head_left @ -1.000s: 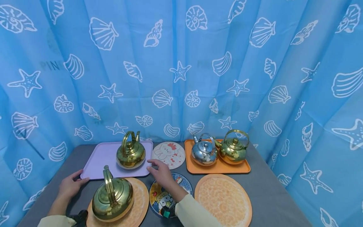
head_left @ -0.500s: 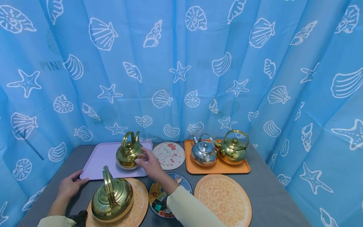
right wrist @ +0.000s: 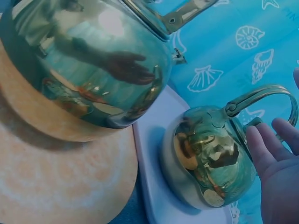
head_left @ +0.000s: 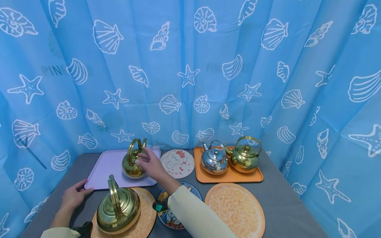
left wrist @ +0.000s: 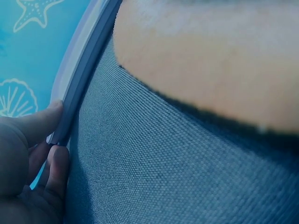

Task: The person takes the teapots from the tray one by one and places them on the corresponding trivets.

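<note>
My left hand [head_left: 74, 195] pinches the near-left corner of the lilac tray [head_left: 104, 165], thumb on the rim and fingers against its edge in the left wrist view. On that tray stands a gold kettle [head_left: 132, 170] with an arched handle. My right hand [head_left: 151, 165] is at the kettle's right side, close to its lid and handle, with fingers extended and not wrapped round anything. In the right wrist view the fingertips overlap the kettle [right wrist: 210, 158] near its lid; contact cannot be told. A larger gold kettle [head_left: 119, 211] stands nearer, on a round tan mat [head_left: 147, 211].
An orange tray [head_left: 205, 177] at the back right bears a silver kettle [head_left: 214, 162] and a gold kettle [head_left: 245, 160]. A round bunny mat [head_left: 180, 162] lies between the trays. My right forearm crosses a blue-rimmed round mat [head_left: 194, 191]. Another tan mat [head_left: 235, 211] lies at front right.
My right hand has moved from the lilac tray's right edge leftward and up, to beside the gold kettle's lid and handle. The left hand and the kettles have stayed in place.
</note>
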`<state>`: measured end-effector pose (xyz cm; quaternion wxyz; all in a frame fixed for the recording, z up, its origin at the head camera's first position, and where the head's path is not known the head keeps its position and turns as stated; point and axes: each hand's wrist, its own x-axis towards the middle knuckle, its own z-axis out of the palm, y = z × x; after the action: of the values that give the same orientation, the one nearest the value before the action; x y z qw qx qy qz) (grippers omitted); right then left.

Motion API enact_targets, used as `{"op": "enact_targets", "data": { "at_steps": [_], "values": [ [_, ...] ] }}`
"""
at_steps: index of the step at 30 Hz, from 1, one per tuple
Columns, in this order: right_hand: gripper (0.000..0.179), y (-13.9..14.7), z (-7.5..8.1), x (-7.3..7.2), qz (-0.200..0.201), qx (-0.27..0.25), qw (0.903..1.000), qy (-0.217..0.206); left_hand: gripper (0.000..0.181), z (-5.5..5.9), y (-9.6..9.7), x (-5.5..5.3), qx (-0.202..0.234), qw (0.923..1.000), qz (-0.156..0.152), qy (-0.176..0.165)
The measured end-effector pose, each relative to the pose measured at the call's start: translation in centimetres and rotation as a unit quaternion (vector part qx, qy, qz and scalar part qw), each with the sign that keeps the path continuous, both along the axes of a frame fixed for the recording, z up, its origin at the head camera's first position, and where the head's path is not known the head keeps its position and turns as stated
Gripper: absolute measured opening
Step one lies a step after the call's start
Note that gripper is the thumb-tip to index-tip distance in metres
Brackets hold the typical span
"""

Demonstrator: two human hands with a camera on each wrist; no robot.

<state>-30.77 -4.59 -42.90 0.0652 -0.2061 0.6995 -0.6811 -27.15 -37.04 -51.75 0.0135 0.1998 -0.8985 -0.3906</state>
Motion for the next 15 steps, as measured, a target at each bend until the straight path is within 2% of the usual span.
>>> {"op": "enact_targets", "data": {
  "at_steps": [15],
  "values": [
    [0.063, -0.80, 0.39, -0.54, 0.035, -0.034, 0.9987, -0.017, 0.075, -0.07, 0.09, -0.10, -0.001, 1.0000, 0.003, 0.006]
  ]
}}
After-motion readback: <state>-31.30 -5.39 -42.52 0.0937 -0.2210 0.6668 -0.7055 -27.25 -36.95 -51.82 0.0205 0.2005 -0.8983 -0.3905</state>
